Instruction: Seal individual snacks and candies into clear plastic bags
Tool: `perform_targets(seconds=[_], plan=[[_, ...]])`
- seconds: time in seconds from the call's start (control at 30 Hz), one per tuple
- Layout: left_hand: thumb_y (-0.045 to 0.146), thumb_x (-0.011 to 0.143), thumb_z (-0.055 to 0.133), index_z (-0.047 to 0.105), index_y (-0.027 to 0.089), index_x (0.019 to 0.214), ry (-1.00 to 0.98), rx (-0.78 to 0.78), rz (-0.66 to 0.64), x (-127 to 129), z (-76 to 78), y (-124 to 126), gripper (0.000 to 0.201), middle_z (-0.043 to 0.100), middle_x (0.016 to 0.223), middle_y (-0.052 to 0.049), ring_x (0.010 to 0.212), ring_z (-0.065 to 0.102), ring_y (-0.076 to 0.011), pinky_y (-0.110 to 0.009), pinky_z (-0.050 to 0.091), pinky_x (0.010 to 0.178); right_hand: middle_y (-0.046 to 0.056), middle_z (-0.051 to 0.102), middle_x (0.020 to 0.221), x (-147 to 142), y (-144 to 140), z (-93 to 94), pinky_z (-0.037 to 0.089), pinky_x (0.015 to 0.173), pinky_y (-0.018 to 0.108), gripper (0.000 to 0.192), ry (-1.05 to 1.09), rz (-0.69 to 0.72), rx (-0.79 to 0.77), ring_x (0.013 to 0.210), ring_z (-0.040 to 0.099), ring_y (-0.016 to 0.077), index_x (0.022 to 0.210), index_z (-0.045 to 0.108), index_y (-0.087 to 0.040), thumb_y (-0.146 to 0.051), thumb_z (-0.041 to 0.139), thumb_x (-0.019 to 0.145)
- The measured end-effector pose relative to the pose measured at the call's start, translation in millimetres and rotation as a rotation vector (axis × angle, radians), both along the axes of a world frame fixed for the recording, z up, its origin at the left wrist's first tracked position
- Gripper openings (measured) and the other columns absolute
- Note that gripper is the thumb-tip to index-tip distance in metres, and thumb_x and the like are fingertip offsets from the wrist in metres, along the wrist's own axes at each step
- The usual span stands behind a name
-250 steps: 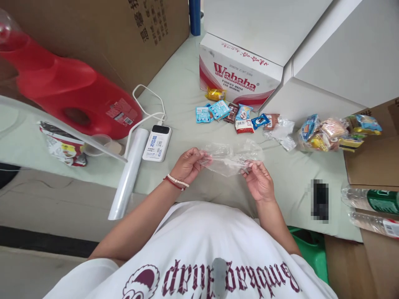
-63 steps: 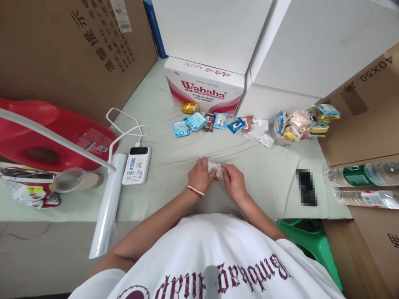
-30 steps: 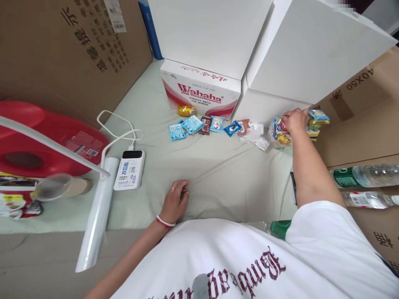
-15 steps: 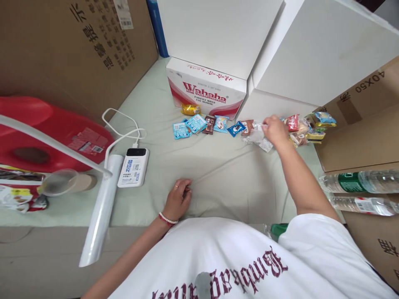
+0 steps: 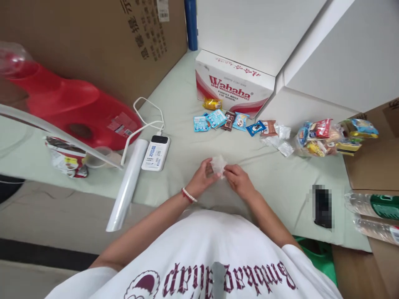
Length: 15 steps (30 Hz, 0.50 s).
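While both hands meet at frame centre, the biggest things sit round the edges: brown cardboard box [image 5: 93,37] fills the upper left, white boxes [image 5: 280,37] fill the upper right, pale green sheet [image 5: 174,104] covers the middle as the work surface. Red jug [image 5: 68,104] lies on its side at left, against the cardboard. Wahaha carton [image 5: 233,85] stands upper centre, touching the white boxes. White shirt with dark red lettering [image 5: 205,265] fills the bottom.

Clear film roll [image 5: 127,185] lies lower left of centre, just beside the white power bank [image 5: 156,153], whose white cable [image 5: 146,120] loops toward the jug. Bagged snack heap [image 5: 324,137] at right, near another cardboard box [image 5: 374,158]. Water bottles [image 5: 374,211] lie at the lower right edge. Crumpled snack packet [image 5: 67,155] at left under the jug. Blurred dark object [image 5: 322,206] on the sheet at right. Loose small snack packs [image 5: 224,120] in a row in front of the carton; crumpled clear wrappers [image 5: 279,139] just right of them.

Left hand [image 5: 202,180], bead bracelet on the wrist, and right hand [image 5: 238,180] both pinch a small scrunched clear plastic bag [image 5: 218,165], fingers curled closed on it, thumbs on top. Bag is held between the two hands just above the sheet, centre frame, well apart from the snacks.
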State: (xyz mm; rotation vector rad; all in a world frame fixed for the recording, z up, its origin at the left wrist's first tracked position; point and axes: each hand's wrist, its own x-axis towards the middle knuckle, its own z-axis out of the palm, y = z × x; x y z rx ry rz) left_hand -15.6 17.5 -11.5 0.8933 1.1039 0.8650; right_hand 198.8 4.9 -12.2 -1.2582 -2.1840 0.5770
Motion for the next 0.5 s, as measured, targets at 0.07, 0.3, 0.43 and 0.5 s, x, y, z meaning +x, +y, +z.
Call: perform_targets(seconds=[0.07, 0.3, 0.43, 0.5], plan=[[0.041, 0.058, 0.091, 0.064, 0.017, 0.104, -0.032, -0.082, 0.026, 9, -1.5, 12, 0.059, 0.069, 0.106, -0.007, 0.09, 0.069, -0.0182, -0.03, 0.058, 0.073, 0.008, 0.071, 0.119, -13, -15, -1.0, 0.057, 0.092, 0.04, 0.033, 0.088, -0.037, -0.012, 0.103, 0.066, 0.0231, 0.106, 0.077, -0.028, -0.03, 0.044, 0.105], [0.031, 0.052, 0.091, 0.063, 0.017, 0.082, -0.155, -0.188, 0.31, -9, -7.8, 27, 0.044, 0.064, 0.076, 0.003, 0.071, 0.065, -0.0108, -0.025, 0.055, 0.069, 0.008, 0.072, 0.104, 17, -51, -9.5, 0.062, 0.081, 0.044, 0.02, 0.275, -0.477, -0.039, 0.097, 0.071, 0.0261, 0.102, 0.073, -0.03, -0.037, 0.055, 0.101], [0.046, 0.062, 0.088, 0.062, 0.017, 0.081, -0.014, -0.213, 0.23, -14, 0.6, 19, 0.043, 0.063, 0.067, 0.002, 0.055, 0.06, -0.0093, -0.021, 0.041, 0.05, 0.008, 0.072, 0.097, 20, -70, -14.2, 0.06, 0.081, 0.045, 0.019, 0.182, -0.452, 0.025, 0.093, 0.07, 0.0261, 0.103, 0.073, -0.029, -0.033, 0.054, 0.101], [0.063, 0.071, 0.079, 0.061, 0.016, 0.075, 0.074, -0.306, 0.044, -11, 6.3, 12, 0.05, 0.062, 0.059, 0.0, 0.045, 0.053, -0.0091, -0.021, 0.028, 0.042, 0.009, 0.072, 0.098, 14, -76, -14.6, 0.06, 0.081, 0.045, 0.02, 0.138, -0.451, 0.068, 0.092, 0.07, 0.026, 0.106, 0.073, -0.029, -0.03, 0.054, 0.102]])
